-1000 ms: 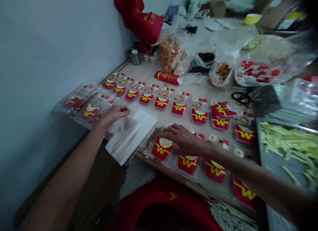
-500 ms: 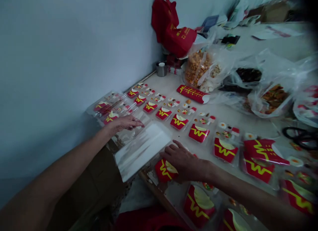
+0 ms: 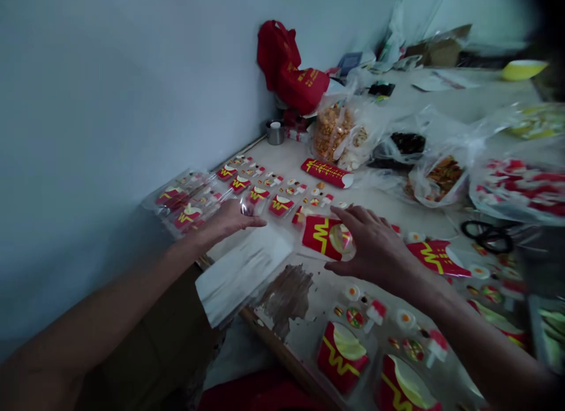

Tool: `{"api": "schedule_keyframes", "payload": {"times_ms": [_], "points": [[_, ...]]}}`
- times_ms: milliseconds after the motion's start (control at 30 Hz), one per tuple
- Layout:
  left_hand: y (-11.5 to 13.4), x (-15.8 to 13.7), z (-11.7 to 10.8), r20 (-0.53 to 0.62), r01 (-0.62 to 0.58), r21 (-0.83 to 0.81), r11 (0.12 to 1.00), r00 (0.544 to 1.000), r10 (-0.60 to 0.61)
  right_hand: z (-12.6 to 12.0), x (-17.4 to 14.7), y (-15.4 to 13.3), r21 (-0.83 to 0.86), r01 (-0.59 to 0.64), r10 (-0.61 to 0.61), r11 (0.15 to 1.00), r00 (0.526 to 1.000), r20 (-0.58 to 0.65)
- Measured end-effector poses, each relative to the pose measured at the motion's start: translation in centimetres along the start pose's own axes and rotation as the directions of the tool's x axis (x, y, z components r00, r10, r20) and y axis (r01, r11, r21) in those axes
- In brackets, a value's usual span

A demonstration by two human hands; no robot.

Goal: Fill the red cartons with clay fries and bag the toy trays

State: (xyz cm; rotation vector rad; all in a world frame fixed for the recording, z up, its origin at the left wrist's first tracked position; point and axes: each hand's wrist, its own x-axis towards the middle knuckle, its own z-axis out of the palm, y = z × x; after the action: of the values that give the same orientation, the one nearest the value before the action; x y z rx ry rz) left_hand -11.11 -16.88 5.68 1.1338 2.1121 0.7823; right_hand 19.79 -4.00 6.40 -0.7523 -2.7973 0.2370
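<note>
Clear film [image 3: 249,208] glints at the fingers of my left hand [image 3: 227,221], which is closed on the edge of a clear plastic bag. Below it a white sheet, or stack of clear bags [image 3: 245,275], lies at the table's edge. My right hand [image 3: 375,246] grips a clear plastic pack [image 3: 324,237] by its right side, tilted above the table. Inside that pack sits a red fries box with a yellow zigzag and a pale piece. Similar packs [image 3: 342,358] with small egg, burger and popsicle pieces lie in rows around my hands.
Filled packs in clear bags [image 3: 176,202] are piled by the wall. Flat red fries boxes [image 3: 326,172] lie farther back. Plastic bags of small pieces [image 3: 441,178], black scissors [image 3: 488,235], a metal cup [image 3: 275,132] and a red bag [image 3: 291,72] stand or lie beyond.
My right hand has picked up the near pack and carried it up, away from me. My left hand has moved slightly right, with film now raised at its fingers. The view has shifted right.
</note>
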Motion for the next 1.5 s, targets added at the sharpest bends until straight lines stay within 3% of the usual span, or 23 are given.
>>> {"api": "schedule_keyframes", "payload": {"times_ms": [100,200,333,433,600,767,933,1100,1400,1500], "points": [[1.2,-0.2,0.8,0.122,-0.045,-0.053,0.998,0.991,0.051,-0.8,-1.2,1.0,-0.042,-0.038,0.036,0.998,0.999,-0.041],[1.5,0.0,2.0,0.194,0.023,-0.195,0.981,0.981,0.016,-0.6,-2.5,1.9,-0.056,-0.079,0.078,0.995,0.997,-0.014],[1.7,0.4,4.3,0.120,0.001,-0.230,0.973,0.992,0.027,-0.2,-3.2,2.7,-0.050,-0.126,0.129,0.991,0.989,0.068],[1.7,0.6,6.3,0.071,0.055,-0.273,0.960,0.997,-0.037,-0.6,-2.8,3.0,-0.055,-0.135,0.139,0.989,0.987,0.085],[1.0,1.1,8.3,0.194,0.121,-0.328,0.937,0.979,-0.058,-1.2,-1.6,4.0,-0.102,-0.119,0.117,0.988,0.993,-0.027],[0.2,1.6,9.0,0.312,0.065,-0.370,0.927,0.948,0.059,-0.6,-1.6,5.0,-0.138,-0.126,0.120,0.982,0.992,-0.046],[0.4,1.0,9.8,0.323,0.119,-0.356,0.927,0.946,0.003,-0.4,-1.8,4.9,-0.134,-0.158,0.157,0.978,0.987,-0.023],[1.0,-0.2,11.1,0.225,0.135,-0.413,0.901,0.973,-0.043,-0.8,-1.6,4.5,-0.121,-0.138,0.132,0.983,0.990,-0.054],[3.3,-3.0,11.8,0.166,0.057,-0.283,0.957,0.986,-0.010,-1.1,-3.8,4.9,-0.240,-0.118,0.110,0.964,0.993,-0.047],[3.8,-3.3,11.8,0.216,0.014,-0.286,0.958,0.975,0.050,-0.8,-4.8,4.7,-0.290,-0.121,0.105,0.949,0.992,-0.070]]}}
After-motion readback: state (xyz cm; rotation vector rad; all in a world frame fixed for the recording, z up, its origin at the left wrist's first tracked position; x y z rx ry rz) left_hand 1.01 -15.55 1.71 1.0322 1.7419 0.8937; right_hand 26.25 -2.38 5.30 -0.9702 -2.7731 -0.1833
